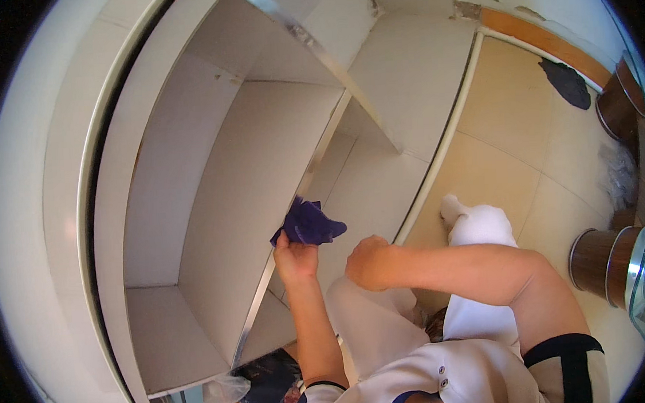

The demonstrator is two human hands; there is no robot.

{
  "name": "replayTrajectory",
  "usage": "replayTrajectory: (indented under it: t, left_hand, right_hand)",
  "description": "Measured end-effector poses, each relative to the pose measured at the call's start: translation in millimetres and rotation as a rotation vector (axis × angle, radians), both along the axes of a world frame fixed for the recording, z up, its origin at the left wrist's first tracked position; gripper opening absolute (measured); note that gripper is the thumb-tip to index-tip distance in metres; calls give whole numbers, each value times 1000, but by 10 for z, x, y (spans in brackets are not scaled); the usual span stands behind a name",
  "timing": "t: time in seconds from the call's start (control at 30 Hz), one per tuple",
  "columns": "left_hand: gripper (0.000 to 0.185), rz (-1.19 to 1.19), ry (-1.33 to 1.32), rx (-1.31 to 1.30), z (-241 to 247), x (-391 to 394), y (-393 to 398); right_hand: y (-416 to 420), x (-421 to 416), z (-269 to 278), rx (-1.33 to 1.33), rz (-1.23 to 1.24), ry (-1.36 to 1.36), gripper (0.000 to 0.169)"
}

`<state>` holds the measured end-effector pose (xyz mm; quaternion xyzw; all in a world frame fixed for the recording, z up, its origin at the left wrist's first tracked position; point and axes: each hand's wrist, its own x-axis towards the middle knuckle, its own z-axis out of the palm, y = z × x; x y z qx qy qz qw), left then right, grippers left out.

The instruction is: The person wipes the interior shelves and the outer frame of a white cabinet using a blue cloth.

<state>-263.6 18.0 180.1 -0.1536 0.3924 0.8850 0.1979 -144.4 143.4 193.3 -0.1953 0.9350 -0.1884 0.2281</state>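
My left hand (297, 260) grips a crumpled dark purple cloth (310, 224) at the front edge of a shelf in an open white cabinet. The cloth hangs over that edge, its loose end pointing right. My right hand (370, 263) is to the right of the cloth, apart from it, with the fingers curled in above my knee; whether it holds anything is hidden. Bare shelf boards (255, 161) and an upright divider (373, 117) make up the cabinet around the cloth.
Plastic bags (226, 392) and dark items lie below the cabinet's near end. To the right are tiled floor (498, 104), a black cloth-like piece (568, 84), clear plastic (617, 172) and brown cylindrical supports (599, 263) under a glass edge. The wall paint is peeling at the top.
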Motion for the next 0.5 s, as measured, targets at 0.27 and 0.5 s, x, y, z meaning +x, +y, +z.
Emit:
replayTrajectory:
  t: [0.27, 0.5]
  left_hand:
    - [38, -334, -73, 157, -46, -341, 1232]
    - [35, -438, -92, 143, -131, -567, 2276]
  right_hand:
    - [134, 71, 21, 29, 18, -109, 25]
    - [269, 103, -14, -62, -101, -113, 22]
